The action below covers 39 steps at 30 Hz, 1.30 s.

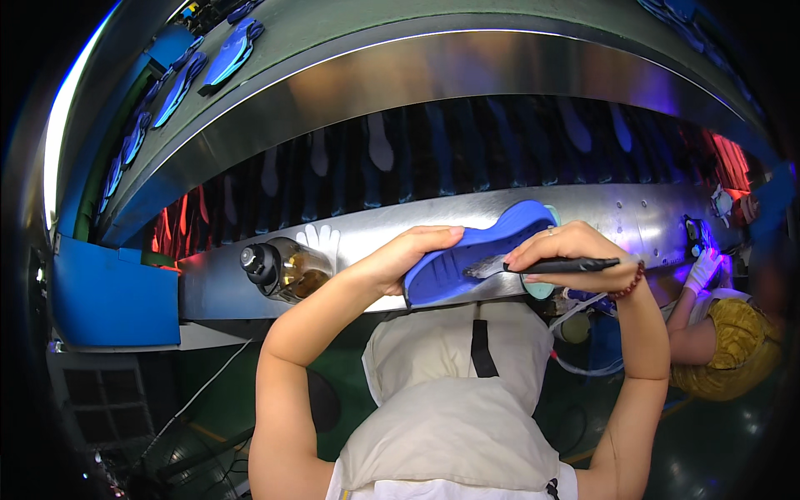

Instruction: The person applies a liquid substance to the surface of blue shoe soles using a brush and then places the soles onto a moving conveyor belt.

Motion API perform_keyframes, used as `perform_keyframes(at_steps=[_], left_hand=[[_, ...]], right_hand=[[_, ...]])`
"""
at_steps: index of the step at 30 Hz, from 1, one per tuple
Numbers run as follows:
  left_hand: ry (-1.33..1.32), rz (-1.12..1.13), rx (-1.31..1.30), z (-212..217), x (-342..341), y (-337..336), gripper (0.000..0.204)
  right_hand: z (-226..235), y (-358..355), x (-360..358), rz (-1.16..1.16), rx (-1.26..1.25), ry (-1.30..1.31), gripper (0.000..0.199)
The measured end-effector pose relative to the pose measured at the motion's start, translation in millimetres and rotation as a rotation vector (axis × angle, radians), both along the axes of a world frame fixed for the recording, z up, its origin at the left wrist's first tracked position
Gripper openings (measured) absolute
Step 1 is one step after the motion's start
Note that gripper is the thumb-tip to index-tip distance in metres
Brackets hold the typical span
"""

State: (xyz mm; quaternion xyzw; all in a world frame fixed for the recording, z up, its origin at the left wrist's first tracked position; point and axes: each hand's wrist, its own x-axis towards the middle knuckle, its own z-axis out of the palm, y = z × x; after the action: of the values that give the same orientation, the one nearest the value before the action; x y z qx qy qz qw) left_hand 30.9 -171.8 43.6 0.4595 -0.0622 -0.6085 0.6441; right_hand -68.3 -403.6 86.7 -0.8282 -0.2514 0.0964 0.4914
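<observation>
The left hand [407, 259] grips the rim of a blue shoe sole [437, 277], apparently tilted so its hollow lies open to the black-handled brush [567, 266] clasped in the right hand [571, 244]; a steel bench [646, 221] lies beneath the sole, a capped bottle [302, 272] to the sole's left.

Worktop [629, 215] open right of right hand [573, 243]; bottle [298, 271] and white glove [321, 239] obstruct passage left of left hand [407, 257].
</observation>
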Motion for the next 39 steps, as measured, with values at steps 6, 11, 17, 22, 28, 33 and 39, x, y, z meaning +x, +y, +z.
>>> perform_keyframes(at_steps=[6, 11, 17, 22, 28, 33, 39], left_hand=[[-0.104, 0.101, 0.053, -8, 3, 5, 0.043], [-0.157, 0.094, -0.048, -16, -3, -17, 0.037], [-0.285, 0.113, -0.025, -32, -2, -19, 0.03], [-0.29, 0.161, -0.008, -46, -1, -22, 0.028], [-0.283, 0.205, -0.017, -53, 0, -22, 0.031], [-0.263, 0.266, 0.036, -41, -6, -22, 0.035], [-0.152, 0.386, 0.034, -42, -4, -18, 0.038]], right_hand=[[-12, 0, -7, -0.087, -0.138, 0.253, 0.023], [-17, 46, 9, -0.416, 0.078, 0.072, 0.018], [-20, 63, 32, -0.617, 0.26, 0.33, 0.03], [-29, 62, 42, -0.661, 0.298, 0.344, 0.034], [-40, 60, 51, -0.698, 0.311, 0.386, 0.034], [-56, 49, 58, -0.778, 0.332, 0.375, 0.035], [-67, 41, 56, -0.904, 0.413, 0.288, 0.034]])
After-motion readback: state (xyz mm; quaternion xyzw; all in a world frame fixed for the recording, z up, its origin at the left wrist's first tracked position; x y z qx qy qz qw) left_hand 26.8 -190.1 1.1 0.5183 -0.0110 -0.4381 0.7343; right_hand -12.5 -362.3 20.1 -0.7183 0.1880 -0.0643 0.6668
